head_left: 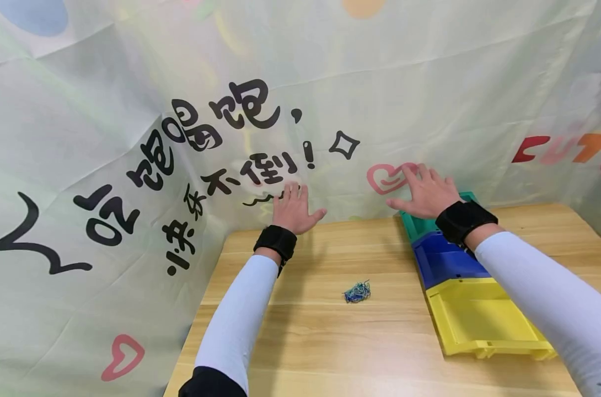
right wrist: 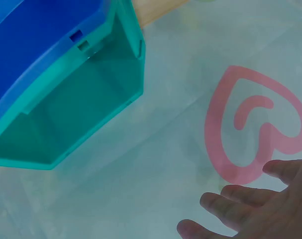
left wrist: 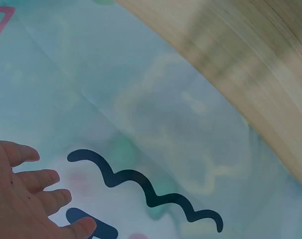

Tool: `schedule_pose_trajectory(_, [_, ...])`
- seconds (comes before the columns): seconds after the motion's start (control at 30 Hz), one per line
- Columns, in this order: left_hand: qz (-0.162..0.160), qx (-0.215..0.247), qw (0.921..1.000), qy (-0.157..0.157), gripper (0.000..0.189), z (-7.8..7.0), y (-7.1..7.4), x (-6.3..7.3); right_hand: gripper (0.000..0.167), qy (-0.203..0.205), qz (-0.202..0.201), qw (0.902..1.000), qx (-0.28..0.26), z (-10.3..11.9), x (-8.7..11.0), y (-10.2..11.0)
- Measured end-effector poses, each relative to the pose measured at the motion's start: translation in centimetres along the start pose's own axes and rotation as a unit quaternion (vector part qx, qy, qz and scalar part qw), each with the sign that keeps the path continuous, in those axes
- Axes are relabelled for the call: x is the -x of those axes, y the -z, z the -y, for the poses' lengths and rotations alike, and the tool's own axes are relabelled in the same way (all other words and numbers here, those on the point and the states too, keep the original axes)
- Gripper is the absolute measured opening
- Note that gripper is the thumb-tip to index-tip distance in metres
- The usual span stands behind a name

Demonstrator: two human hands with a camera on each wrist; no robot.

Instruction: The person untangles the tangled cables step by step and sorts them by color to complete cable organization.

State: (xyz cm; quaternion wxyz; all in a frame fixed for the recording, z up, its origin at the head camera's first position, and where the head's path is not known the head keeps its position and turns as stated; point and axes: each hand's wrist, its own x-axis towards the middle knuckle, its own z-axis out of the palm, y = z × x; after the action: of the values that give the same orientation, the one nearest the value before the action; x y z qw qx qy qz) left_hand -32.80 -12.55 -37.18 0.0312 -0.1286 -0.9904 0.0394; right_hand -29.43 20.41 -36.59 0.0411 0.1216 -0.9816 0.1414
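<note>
Both hands are raised over the far part of the wooden table, fingers spread and holding nothing. In the head view my left hand (head_left: 295, 212) hovers in front of the back cloth, its fingers also visible at the lower left of the left wrist view. My right hand (head_left: 428, 194) hangs above the green bin (right wrist: 86, 94), near a pink heart printed on the cloth. On the table between the arms lies a small tangle of blue and green strings (head_left: 357, 292), touched by neither hand.
To the right, a green, a blue bin (head_left: 446, 256) and a yellow bin (head_left: 484, 314) stand in a row, partly behind the right forearm. Printed cloth (head_left: 320, 71) rises behind and to the left of the table (head_left: 330, 353).
</note>
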Motion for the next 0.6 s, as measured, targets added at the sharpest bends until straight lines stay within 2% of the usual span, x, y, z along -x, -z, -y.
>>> schedule_pose_trajectory(0.17, [-0.001,0.016,0.9998,-0.015,0.089,-0.2,0.0,0.2,0.104,0.007,-0.002,0.9999,-0.007,-0.2,0.0,-0.6])
schedule_pose_trajectory(0.33, [-0.01,0.029,0.9984,-0.048,0.083,-0.9,0.1,0.6,0.102,0.02,-0.002,0.9996,-0.018,-0.2,0.2,-0.8])
schedule_pose_trajectory(0.47, [-0.004,0.062,0.9934,-0.097,0.078,-2.0,-0.4,1.4,0.1,0.033,0.003,0.9993,-0.015,0.3,0.4,-0.6])
schedule_pose_trajectory(0.6, [0.021,0.116,0.9805,-0.157,0.072,-3.3,-1.9,2.5,0.093,0.049,-0.003,0.9986,-0.018,1.3,0.7,-0.7])
